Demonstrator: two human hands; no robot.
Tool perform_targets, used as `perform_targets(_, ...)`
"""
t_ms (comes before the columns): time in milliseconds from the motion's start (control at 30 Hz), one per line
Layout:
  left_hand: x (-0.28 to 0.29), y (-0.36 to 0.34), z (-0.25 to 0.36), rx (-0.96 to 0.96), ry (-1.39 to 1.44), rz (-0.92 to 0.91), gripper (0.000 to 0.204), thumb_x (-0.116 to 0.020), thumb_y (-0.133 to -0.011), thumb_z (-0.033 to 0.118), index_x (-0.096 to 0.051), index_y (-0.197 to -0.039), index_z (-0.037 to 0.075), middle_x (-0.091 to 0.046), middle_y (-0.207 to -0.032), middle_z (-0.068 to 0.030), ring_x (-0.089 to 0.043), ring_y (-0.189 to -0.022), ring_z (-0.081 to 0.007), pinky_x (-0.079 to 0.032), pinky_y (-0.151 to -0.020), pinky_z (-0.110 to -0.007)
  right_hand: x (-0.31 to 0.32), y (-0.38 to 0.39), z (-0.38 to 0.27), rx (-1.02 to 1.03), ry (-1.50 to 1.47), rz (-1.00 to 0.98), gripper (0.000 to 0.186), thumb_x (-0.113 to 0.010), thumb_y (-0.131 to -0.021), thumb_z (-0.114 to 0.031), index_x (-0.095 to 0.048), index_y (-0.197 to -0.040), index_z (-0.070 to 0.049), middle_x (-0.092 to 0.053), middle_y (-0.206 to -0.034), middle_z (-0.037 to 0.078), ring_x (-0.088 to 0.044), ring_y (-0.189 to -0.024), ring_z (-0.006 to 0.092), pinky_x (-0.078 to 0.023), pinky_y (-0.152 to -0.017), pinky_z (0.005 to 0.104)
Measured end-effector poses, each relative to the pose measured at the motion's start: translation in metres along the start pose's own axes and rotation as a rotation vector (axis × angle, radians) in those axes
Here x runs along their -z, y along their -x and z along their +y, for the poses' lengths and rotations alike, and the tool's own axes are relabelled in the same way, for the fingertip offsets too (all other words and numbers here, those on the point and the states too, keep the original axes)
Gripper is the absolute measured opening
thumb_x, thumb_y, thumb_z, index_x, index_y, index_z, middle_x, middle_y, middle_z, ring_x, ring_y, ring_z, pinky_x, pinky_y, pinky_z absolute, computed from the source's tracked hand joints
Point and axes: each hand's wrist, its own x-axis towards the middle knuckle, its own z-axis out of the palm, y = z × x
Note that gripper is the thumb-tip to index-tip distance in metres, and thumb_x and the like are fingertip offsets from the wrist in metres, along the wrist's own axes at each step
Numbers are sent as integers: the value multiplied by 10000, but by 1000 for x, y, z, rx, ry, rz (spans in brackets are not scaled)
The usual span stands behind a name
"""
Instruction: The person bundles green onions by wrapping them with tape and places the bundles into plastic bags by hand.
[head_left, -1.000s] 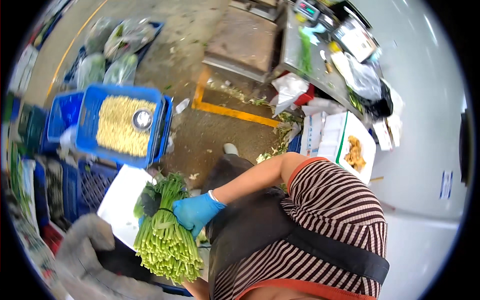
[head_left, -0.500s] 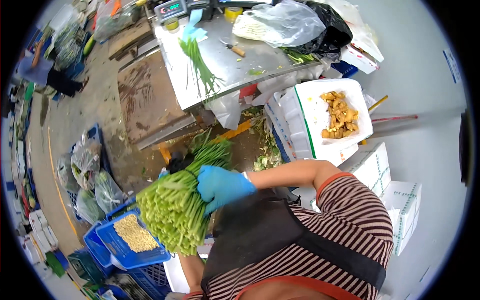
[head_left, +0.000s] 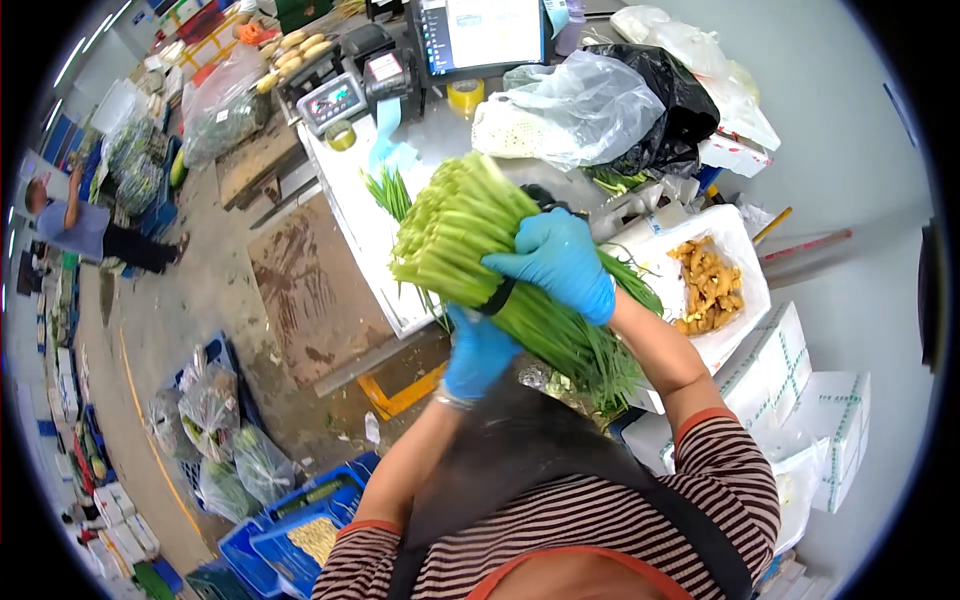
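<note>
Blue-gloved right hand (head_left: 565,260) and left hand (head_left: 477,355) grip a green stalk bunch (head_left: 460,220) at the bench (head_left: 350,195), best steadied near its dark band (head_left: 497,297) so nothing slips loose.

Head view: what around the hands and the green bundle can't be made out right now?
All in the head view:
- Left hand: some fingers, hidden by the bundle.
- Dark thing: what it is, partly hidden by the bundle and right hand.
- Screen: its top, cut off by the upper edge.
- Blue crate: its near side, covered by the left sleeve.
</note>
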Motion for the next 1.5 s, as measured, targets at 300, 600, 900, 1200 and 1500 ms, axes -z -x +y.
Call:
perform_targets(300,50,-146,80,130,21,-7,1100,-327,-694,869,-104,-1522,180,-150,-1570,-63,-201,-1421,-289,-192,-1163,-480,-73,-142,74,-167,386,-159,405,-629,-766,-470,-660,-595,-104,-627,-647,90,-596,-635,294,-409,-654,422)
perform_targets(600,165,-229,95,221,271,289,1041,-270,-720,889,-329,-1450,149,-326,-1504,-97,-354,-1334,-304,-232,-1147,-473,-172,-186,196,-245,466,-472,443,-601,-783,-510,-705,-667,-96,-648,-672,124,-619,-642,300,-429,-637,432)
perform_targets(900,165,-204,137,544,-175,811,644,-525,-889,578,-480,-1288,74,-501,-1281,-158,-500,-1107,-352,-385,-951,-541,-131,-175,252,-383,-440,-142,323,-644,-849,-324,-694,-1092,-118,-686,-977,106,-657,-857,231,-515,-809,331)
perform_targets(1200,122,-192,105,-126,-647,792,368,-556,-946,215,-524,-1273,48,-552,-1228,-63,-534,-1080,-170,-414,-921,-293,-83,-182,334,-399,-245,-189,306,-575,-893,-229,-661,-1173,-140,-676,-997,129,-639,-839,234,-501,-786,334)
perform_targets(1500,37,-258,107,-677,-1441,784,313,-583,-885,64,-586,-1189,-12,-539,-1236,-167,-572,-1107,-261,-459,-960,-352,-114,-211,330,-344,132,-609,426,-651,-786,-377,-691,-1073,-64,-675,-932,188,-648,-863,347,-497,-809,394)
